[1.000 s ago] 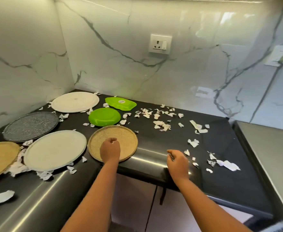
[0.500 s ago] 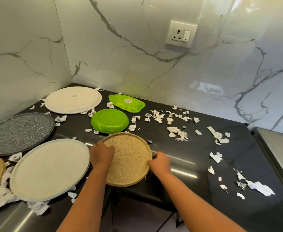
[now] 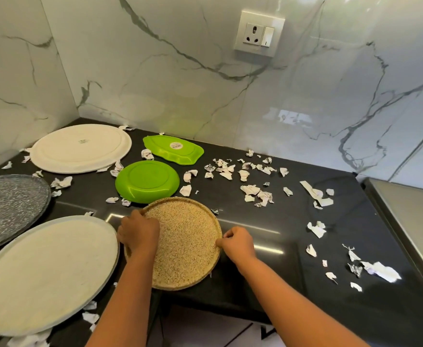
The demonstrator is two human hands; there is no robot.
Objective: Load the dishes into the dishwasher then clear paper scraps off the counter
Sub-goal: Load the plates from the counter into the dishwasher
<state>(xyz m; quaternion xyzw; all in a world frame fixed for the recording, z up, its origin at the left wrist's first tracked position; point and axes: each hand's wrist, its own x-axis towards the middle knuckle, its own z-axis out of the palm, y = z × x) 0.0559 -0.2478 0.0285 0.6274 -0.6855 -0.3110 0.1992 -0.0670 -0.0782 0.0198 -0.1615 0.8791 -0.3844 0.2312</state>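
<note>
My left hand and right hand curl fingers round opposite rims of the tan plate overhanging the desk edge, and if my pinch slackens, it tips off.

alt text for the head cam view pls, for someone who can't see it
A person's left hand and right hand grip opposite rims of a tan speckled plate on a black counter. Around it lie a round green plate, a green leaf-shaped dish, two white plates, a grey plate and many torn paper scraps, below a marble wall.
</note>
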